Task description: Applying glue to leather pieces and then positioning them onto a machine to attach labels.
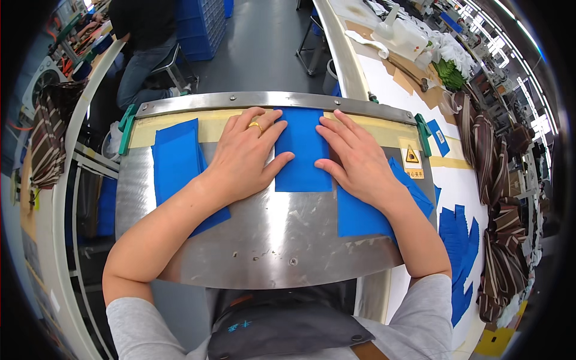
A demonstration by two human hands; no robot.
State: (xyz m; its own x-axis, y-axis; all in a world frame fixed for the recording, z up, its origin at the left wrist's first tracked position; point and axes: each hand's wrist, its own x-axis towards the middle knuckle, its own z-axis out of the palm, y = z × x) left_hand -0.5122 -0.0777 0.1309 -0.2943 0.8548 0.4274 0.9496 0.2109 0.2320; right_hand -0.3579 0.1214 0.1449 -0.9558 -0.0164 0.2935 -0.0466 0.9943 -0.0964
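Observation:
A blue rectangular piece [303, 157], seemingly cloth, lies flat on a curved metal plate [264, 258], its far edge up against a straight metal bar [282, 101]. My left hand [252, 153], with a gold ring, rests flat, fingertips on the piece's left side. From the right, my right hand [355, 155] touches its other side with outstretched fingers. Neither hand grips anything. Left of my left forearm is an overlapping stack of blue pieces [175, 161]. More blue pieces [360, 215] lie partly hidden under my right hand and forearm.
Green clamps [125, 129] sit at both bar ends. A yellow warning sticker [412, 161] is on the plate's right. Beyond are blue strips [459, 252], striped brown cloth [501, 258] and a hammer [409, 73]. A seated person [144, 54] and blue crates [201, 30] are ahead left.

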